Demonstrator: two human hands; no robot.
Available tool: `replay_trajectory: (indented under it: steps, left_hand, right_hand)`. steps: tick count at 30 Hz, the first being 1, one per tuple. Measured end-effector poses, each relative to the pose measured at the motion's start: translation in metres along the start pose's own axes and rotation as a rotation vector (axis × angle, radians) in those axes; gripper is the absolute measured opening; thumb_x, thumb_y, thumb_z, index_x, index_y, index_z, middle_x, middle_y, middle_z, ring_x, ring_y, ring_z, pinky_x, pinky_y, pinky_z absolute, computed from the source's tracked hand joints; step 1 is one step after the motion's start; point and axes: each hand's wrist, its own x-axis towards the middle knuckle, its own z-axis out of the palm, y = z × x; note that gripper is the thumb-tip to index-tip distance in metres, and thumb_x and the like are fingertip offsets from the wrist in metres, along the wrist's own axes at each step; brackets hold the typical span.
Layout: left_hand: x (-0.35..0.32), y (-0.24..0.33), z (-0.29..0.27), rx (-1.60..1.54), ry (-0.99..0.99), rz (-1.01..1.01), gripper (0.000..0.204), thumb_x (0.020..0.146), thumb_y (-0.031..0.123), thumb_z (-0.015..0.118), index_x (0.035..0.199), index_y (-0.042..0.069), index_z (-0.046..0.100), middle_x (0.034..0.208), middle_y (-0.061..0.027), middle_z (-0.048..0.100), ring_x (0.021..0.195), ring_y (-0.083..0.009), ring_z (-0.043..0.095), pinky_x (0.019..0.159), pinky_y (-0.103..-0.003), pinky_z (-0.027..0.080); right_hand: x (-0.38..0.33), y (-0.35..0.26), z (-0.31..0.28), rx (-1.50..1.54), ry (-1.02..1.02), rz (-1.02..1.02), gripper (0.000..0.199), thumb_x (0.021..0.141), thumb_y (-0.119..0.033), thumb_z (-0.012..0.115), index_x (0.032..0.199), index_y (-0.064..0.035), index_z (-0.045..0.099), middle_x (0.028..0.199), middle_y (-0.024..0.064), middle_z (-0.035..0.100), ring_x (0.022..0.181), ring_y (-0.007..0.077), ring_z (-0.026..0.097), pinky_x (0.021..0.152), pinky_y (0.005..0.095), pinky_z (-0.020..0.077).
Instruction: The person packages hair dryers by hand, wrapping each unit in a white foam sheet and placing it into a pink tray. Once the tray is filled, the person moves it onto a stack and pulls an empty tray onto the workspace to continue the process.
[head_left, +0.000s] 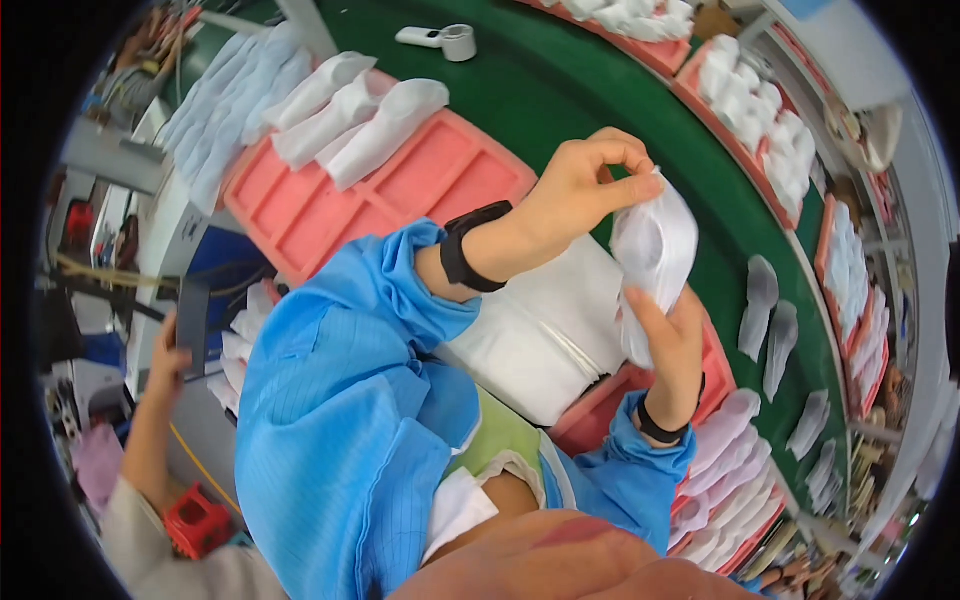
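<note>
Above the green belt I hold a white translucent bag (660, 235) with a rounded object showing faintly inside; what it is I cannot make out. The thumb and fingers of my left hand (590, 180) pinch the bag's upper edge. Lower down, my right hand (672, 340) grips its near side between thumb and fingers. Just below the hands lies a thick stack of flat white bags or sheets (540, 335), partly over a pink-red tray (600, 415).
Another pink compartment tray (310, 215) at left carries several wrapped pieces (385, 130). A white handled tool with a round cup (458, 42) lies on the green belt (540, 75). More wrapped pieces (760, 300) rest at right. A co-worker's arm (150, 430) shows at left.
</note>
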Motion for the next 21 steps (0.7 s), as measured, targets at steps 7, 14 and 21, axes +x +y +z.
replay_trajectory:
  steps: [7,14,21]
  left_hand:
    - [0.002,-0.01,0.016,-0.484,-0.015,-0.276,0.016,0.086,0.015,0.068,0.091,0.001,0.067,0.085,-0.0017,0.065,0.082,-0.0091,0.058,0.073,-0.025,0.046]
    - [0.0,-0.01,0.018,-0.432,-0.032,-0.257,0.02,0.088,0.021,0.068,0.093,0.002,0.066,0.086,0.0005,0.063,0.082,-0.0071,0.055,0.074,-0.023,0.044]
    - [0.002,-0.007,0.013,-0.485,-0.061,-0.286,0.019,0.086,0.02,0.07,0.087,0.002,0.066,0.08,-0.0001,0.062,0.075,-0.0079,0.054,0.068,-0.024,0.043]
  right_hand:
    - [-0.006,-0.012,-0.014,0.454,-0.176,0.234,0.026,0.088,-0.017,0.062,0.1,0.0053,0.058,0.079,0.01,0.063,0.063,0.015,0.058,0.056,0.0261,0.0451]
    - [-0.004,0.0,-0.016,0.386,-0.138,0.147,0.029,0.089,-0.019,0.06,0.103,0.0056,0.055,0.082,0.0132,0.062,0.065,0.0171,0.059,0.06,0.0281,0.0456]
    - [-0.003,-0.004,-0.012,0.36,-0.113,0.138,0.03,0.091,-0.023,0.059,0.102,0.0048,0.054,0.081,0.0118,0.061,0.066,0.0162,0.058,0.061,0.0277,0.0446]
